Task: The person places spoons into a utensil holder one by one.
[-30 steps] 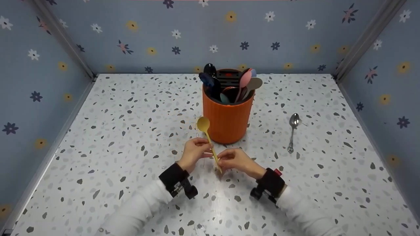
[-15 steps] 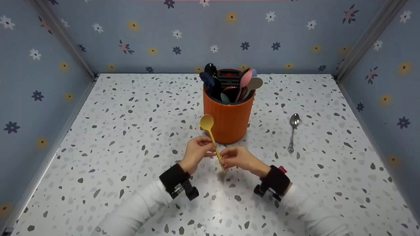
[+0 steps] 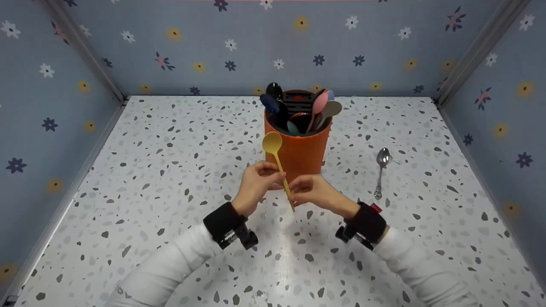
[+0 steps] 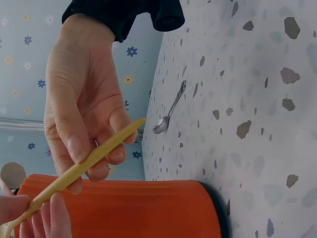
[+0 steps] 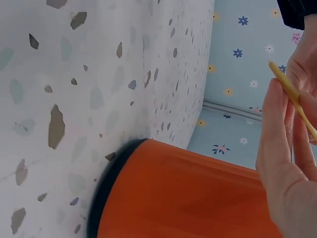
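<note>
Metal spoon (image 3: 380, 170) flat on speckled table (image 3: 162, 170).

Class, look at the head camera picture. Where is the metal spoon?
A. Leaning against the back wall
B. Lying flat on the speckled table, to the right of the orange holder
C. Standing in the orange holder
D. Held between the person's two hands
B: the metal spoon lies flat on the table, apart from the orange holder, while both hands hold the yellow spoon instead.
</note>
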Tool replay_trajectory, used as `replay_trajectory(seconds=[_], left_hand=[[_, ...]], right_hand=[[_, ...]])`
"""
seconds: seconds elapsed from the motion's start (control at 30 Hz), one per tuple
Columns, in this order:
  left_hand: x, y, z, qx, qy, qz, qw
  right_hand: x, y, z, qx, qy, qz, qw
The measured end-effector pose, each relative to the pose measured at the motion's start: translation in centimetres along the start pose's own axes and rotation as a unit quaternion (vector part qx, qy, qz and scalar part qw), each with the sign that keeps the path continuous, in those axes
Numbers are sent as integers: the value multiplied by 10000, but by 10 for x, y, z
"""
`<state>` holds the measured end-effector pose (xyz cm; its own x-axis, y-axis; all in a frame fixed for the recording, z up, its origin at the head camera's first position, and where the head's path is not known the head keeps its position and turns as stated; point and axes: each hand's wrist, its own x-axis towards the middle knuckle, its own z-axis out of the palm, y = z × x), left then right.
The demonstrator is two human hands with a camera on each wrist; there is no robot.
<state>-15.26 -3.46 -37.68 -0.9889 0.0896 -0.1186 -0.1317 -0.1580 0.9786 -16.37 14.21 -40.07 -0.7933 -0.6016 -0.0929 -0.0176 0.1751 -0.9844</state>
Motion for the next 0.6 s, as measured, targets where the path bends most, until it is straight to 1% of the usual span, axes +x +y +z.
replay_trajectory(seconds=[0.1, 0.17, 0.3, 0.43, 0.5, 0.6], left_hand=[[1, 10, 2, -40, -33, 186, 9998], [2, 17, 3, 41, 5, 327, 9995], [4, 34, 6, 248, 46, 581, 9980], [7, 52, 8, 381, 10, 753, 9964], [10, 60, 9, 440, -30, 933, 9947], [14, 72, 9, 649, -45, 1338, 9889]], right_hand=[[1, -11, -3, -94, 29, -173, 9998], [1, -19, -6, -198, 97, -253, 9994], [4, -35, -10, -546, 332, -379, 9972], [9, -52, -14, -921, 632, -576, 9921], [11, -61, -17, -1060, 757, -703, 9890], [14, -73, -20, -1088, 864, -858, 9866]])
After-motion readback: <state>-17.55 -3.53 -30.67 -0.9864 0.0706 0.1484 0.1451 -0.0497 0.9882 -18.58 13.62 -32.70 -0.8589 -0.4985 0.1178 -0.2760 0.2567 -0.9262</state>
